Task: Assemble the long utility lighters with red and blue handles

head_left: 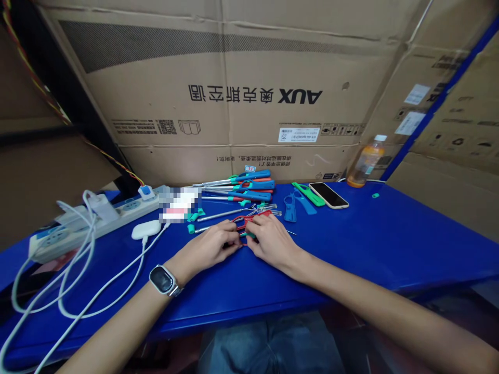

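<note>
My left hand (218, 241), with a watch (163, 280) on its wrist, is closed, its fingertips pinching the edge of a red plastic lighter casing (240, 222). From the other side my right hand (275, 241) bends its fingers over the same red casing and hides much of it. A small green part (249, 235) shows between the hands. Just beyond them lie a metal lighter tube (220, 215), clear plastic pieces (273, 208) and thin wires. Several assembled long-nosed lighters (253, 185) with blue and red handles are piled further back.
Blue casing halves (290, 208), a green casing (310, 194) and a phone (329, 196) lie right of the pile. A drink bottle (366, 161) stands at the back right. Left are a power strip (128, 208), white cables (113, 269) and a white case (146, 229). Cardboard (253, 52) walls the back.
</note>
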Demonstrator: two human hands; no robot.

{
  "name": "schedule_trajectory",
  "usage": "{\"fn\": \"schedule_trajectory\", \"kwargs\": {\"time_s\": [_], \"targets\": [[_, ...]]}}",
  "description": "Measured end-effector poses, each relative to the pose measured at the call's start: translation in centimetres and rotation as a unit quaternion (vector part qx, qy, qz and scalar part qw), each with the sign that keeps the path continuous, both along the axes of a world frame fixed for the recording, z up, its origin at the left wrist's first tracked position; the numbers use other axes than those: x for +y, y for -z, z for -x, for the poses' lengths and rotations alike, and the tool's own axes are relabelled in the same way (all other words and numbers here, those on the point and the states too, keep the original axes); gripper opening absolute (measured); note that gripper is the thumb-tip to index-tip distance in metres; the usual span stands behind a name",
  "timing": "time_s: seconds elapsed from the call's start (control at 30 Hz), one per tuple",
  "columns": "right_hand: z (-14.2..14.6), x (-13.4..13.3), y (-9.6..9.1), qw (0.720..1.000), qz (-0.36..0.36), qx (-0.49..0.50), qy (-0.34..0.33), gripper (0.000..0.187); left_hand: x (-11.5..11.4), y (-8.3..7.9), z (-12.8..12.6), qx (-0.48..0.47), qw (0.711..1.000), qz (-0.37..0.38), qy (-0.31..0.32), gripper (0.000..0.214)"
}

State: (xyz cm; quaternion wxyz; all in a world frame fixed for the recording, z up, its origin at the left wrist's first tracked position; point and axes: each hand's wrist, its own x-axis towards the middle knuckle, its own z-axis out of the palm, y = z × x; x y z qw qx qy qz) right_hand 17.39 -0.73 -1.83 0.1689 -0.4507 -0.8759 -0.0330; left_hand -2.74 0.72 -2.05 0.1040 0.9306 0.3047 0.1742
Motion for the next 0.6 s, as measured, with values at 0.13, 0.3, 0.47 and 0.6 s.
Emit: {"fn": "schedule_trajectory", "kwargs": {"time_s": [0.13, 0.3, 0.47, 0.6], "targets": [[-0.23, 0.30, 0.26, 0.999, 0.025, 0.044, 0.004, 0.009, 0.04, 0.09, 0.00, 0.000, 1.000, 0.006, 0.000, 0.017], [-0.18, 0.27, 0.09, 0.998, 0.040, 0.038, 0.013, 0.010, -0.07, 0.06, -0.03, -0.005, 1.000, 0.012, -0.001, 0.019], [0.05, 0.29, -0.22, 0.998, 0.046, 0.026, 0.022, 0.012, -0.06, 0.06, -0.02, -0.011, 1.000, 0.011, -0.001, 0.020], [0.01, 0.44, -0.17, 0.998, 0.047, 0.022, 0.021, 0.013, 0.04, 0.19, 0.06, -0.004, 1.000, 0.014, -0.002, 0.019]]}}
